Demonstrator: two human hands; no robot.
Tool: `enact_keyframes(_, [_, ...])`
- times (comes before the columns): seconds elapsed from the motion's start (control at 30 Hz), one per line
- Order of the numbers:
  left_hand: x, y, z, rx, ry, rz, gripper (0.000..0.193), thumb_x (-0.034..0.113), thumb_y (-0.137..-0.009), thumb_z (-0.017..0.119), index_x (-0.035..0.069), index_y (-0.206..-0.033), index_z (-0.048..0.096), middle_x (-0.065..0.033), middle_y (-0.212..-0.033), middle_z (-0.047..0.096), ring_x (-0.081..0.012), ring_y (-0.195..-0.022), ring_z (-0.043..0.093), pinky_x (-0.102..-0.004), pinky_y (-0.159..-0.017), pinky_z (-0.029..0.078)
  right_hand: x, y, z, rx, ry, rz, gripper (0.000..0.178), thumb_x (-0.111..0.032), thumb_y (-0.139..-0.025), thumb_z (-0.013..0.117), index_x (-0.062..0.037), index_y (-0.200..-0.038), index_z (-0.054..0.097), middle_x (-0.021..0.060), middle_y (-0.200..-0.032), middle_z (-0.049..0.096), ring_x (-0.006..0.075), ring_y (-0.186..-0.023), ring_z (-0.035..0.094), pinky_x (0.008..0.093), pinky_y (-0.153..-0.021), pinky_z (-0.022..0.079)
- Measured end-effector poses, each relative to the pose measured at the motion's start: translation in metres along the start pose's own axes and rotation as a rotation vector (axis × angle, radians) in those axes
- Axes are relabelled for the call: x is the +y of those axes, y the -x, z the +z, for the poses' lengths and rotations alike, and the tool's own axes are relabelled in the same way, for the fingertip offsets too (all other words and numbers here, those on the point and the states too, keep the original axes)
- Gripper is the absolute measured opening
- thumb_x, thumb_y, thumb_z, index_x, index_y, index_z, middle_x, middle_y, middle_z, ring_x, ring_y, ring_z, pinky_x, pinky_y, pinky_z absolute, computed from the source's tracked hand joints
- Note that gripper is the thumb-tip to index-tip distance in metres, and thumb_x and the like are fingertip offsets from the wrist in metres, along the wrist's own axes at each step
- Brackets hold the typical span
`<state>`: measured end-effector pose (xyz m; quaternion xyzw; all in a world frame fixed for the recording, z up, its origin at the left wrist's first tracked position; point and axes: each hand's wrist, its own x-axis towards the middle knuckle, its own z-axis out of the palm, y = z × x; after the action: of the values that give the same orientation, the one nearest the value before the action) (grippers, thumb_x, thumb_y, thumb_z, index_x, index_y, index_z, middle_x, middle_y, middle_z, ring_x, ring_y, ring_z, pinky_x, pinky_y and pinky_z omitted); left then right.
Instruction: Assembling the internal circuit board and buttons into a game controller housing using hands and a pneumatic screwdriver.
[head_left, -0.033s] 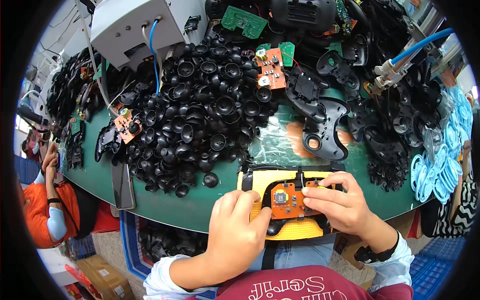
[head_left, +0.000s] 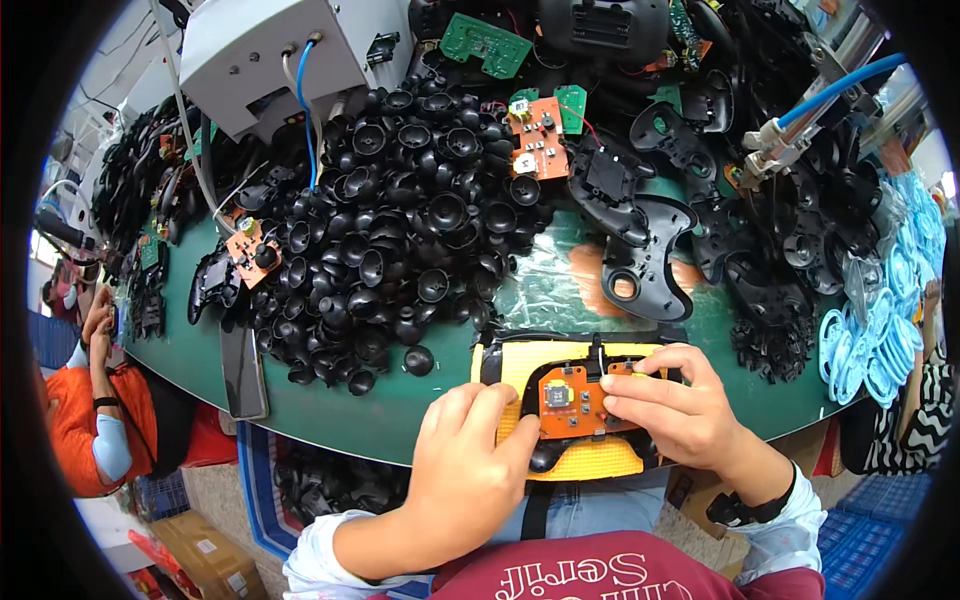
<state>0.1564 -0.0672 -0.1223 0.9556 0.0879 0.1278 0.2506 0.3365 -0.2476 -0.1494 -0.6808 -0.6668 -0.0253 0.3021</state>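
Observation:
An orange circuit board sits in a black game controller shell, which lies on a yellow ribbed pad at the table's near edge. My left hand grips the shell's left side, fingers curled and thumb against its edge. On the right half of the board, my right hand presses with bent fingers and covers much of that side; whether a small part lies under the fingertips cannot be made out. A small square component with a metal top shows on the board's left half.
Beyond my left hand rises a heap of black domed caps. More controller shells and a loose orange board lie farther back. Light-blue rings are piled at right. A grey machine stands behind; a phone lies left.

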Motion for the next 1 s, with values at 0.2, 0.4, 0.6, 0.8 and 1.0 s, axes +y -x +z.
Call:
enact_keyframes(0.2, [0.003, 0.006, 0.004, 0.058, 0.228, 0.191, 0.04, 0.006, -0.065, 0.082, 0.004, -0.104, 0.071, -0.0219, -0.126, 0.058, -0.0385, -0.112, 0.061, -0.0427, -0.092, 0.052, -0.001, 0.0, -0.001, 0.019, -0.008, -0.002, 0.027, -0.01, -0.071, 0.072, -0.0084, -0.098, 0.073, 0.0006, -0.115, 0.069, 0.0239, -0.095, 0.06, 0.0371, -0.08, 0.05])
enact_keyframes(0.4, [-0.011, -0.001, 0.029, 0.072, 0.098, 0.282, 0.038, 0.014, -0.064, 0.084, 0.012, -0.101, 0.074, -0.0207, -0.126, 0.057, -0.0395, -0.114, 0.061, -0.0437, -0.091, 0.054, 0.009, -0.006, -0.024, 0.139, -0.243, 0.1, 0.038, -0.003, -0.07, 0.077, -0.0093, -0.107, 0.071, 0.005, -0.115, 0.068, 0.0251, -0.094, 0.062, 0.0362, -0.08, 0.049])
enact_keyframes(0.6, [-0.011, -0.003, 0.032, 0.093, 0.058, 0.32, 0.037, 0.011, -0.062, 0.082, 0.012, -0.098, 0.073, -0.0195, -0.126, 0.057, -0.0396, -0.112, 0.061, -0.0446, -0.091, 0.054, -0.006, 0.022, -0.036, -0.018, -0.271, 0.115, 0.022, -0.017, -0.071, 0.081, -0.0089, -0.089, 0.072, 0.0021, -0.103, 0.068, 0.0245, -0.087, 0.06, 0.0385, -0.077, 0.05])
enact_keyframes(0.8, [-0.007, 0.002, 0.024, 0.056, 0.126, 0.266, 0.041, 0.017, -0.065, 0.083, 0.01, -0.104, 0.072, -0.0278, -0.137, 0.045, -0.0441, -0.125, 0.047, -0.0474, -0.101, 0.044, -0.01, 0.019, -0.043, -0.092, -0.427, 0.102, 0.016, -0.014, -0.079, 0.077, -0.0062, -0.092, 0.072, 0.0056, -0.102, 0.068, 0.0246, -0.085, 0.062, 0.0349, -0.076, 0.048])
enact_keyframes(1.0, [-0.026, 0.02, 0.002, 0.46, 0.104, 0.008, 0.037, 0.026, -0.092, 0.061, 0.0, -0.118, 0.055, -0.0299, -0.145, 0.034, -0.0442, -0.131, 0.041, -0.0494, -0.103, 0.039, -0.011, 0.028, -0.066, 0.04, -0.187, 0.177, 0.019, -0.009, -0.076, 0.076, -0.0035, -0.093, 0.07, 0.0077, -0.102, 0.068, 0.0237, -0.082, 0.064, 0.0355, -0.076, 0.051])
